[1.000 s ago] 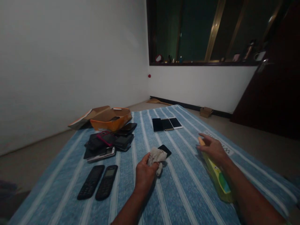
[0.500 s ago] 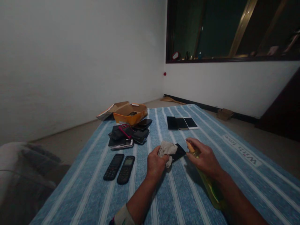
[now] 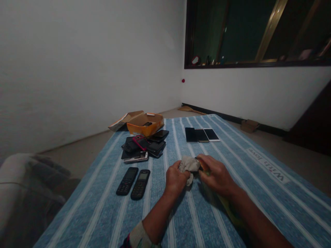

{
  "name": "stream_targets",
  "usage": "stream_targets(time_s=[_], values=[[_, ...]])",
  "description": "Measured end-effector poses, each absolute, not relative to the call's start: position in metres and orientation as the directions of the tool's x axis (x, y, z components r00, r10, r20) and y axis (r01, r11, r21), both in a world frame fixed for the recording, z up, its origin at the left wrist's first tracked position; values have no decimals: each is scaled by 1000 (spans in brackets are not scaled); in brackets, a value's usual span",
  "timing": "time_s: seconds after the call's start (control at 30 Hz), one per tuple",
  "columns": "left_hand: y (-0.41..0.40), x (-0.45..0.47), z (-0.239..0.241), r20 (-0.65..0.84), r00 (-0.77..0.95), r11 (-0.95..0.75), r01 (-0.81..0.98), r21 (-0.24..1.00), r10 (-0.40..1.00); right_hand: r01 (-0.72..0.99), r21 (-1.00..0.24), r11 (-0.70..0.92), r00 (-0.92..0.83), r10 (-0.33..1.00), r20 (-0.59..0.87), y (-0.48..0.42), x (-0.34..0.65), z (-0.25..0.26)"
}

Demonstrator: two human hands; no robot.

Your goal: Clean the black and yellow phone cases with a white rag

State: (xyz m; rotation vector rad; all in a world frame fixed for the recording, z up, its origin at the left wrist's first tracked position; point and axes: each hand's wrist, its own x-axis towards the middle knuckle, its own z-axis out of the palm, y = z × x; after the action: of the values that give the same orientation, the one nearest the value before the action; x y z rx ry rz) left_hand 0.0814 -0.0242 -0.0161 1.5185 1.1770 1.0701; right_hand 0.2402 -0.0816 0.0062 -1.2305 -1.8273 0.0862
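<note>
My left hand (image 3: 176, 178) is closed around a crumpled pale cloth (image 3: 188, 166) on the blue striped mat (image 3: 258, 186). A black phone under the cloth is almost wholly hidden by both hands. My right hand (image 3: 216, 175) is closed around a yellow-green bottle (image 3: 227, 206) with an orange tip, and that tip is brought right up against the cloth. The bottle's body runs back under my right wrist.
Two black keypad phones (image 3: 133, 181) lie side by side left of my hands. A pile of phones (image 3: 143, 147) sits beyond them by an orange cardboard box (image 3: 144, 124). Three smartphones (image 3: 201, 134) lie in a row farther back. A grey bundle (image 3: 28, 193) lies at left.
My right hand has brought the bottle leftward from the mat's right side up to the cloth. The left hand stays on the cloth and phone. The camera view has turned left.
</note>
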Motion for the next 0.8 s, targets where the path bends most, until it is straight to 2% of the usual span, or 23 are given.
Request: stream_targets(time_s=[0.37, 0.8], values=[[-22, 81, -14, 67, 206, -110, 203, 973, 976, 772, -432, 467, -133, 782, 609, -76, 243, 1], [-17, 77, -15, 39, 178, -76, 207, 975, 983, 815, -420, 400, -32, 754, 657, -74, 250, 2]])
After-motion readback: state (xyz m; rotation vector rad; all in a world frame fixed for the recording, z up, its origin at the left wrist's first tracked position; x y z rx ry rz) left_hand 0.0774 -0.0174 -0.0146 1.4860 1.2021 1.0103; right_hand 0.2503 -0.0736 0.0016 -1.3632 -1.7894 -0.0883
